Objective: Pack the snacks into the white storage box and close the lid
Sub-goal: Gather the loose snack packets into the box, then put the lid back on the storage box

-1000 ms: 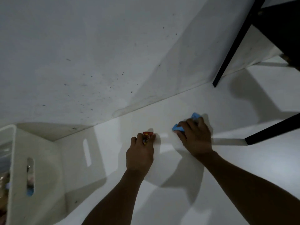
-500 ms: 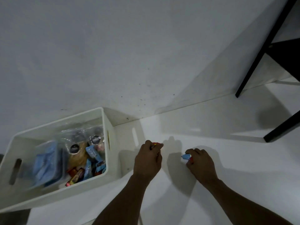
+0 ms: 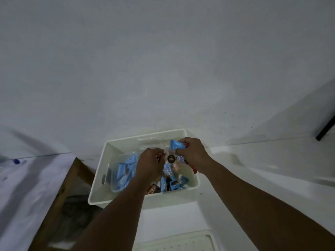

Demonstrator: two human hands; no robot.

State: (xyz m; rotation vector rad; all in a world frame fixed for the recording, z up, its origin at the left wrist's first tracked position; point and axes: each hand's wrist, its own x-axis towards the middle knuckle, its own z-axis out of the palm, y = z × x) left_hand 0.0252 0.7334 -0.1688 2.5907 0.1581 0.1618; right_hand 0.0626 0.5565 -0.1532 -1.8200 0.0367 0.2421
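Observation:
The white storage box (image 3: 98,185) stands open on the white floor against the wall. Inside lie blue snack packets (image 3: 125,171), clear bags and several small wrapped bars (image 3: 153,189). My left hand (image 3: 151,164) hovers over the middle of the box, closed on a small red-wrapped snack (image 3: 158,157). My right hand (image 3: 192,153) is above the box's far right corner, gripping a blue snack packet (image 3: 176,144) together with a red wrapper (image 3: 187,145). The white lid (image 3: 181,241) lies flat near the bottom edge, in front of the box.
A brown wooden frame (image 3: 59,192) stands left of the box, beside a white cloth-covered surface (image 3: 21,187) with a blue cap on it. A black furniture leg (image 3: 325,130) meets the floor at far right. The wall rises close behind the box.
Both hands have carried their snacks from the floor on the right to above the open box. The view swung left, bringing the box to the centre.

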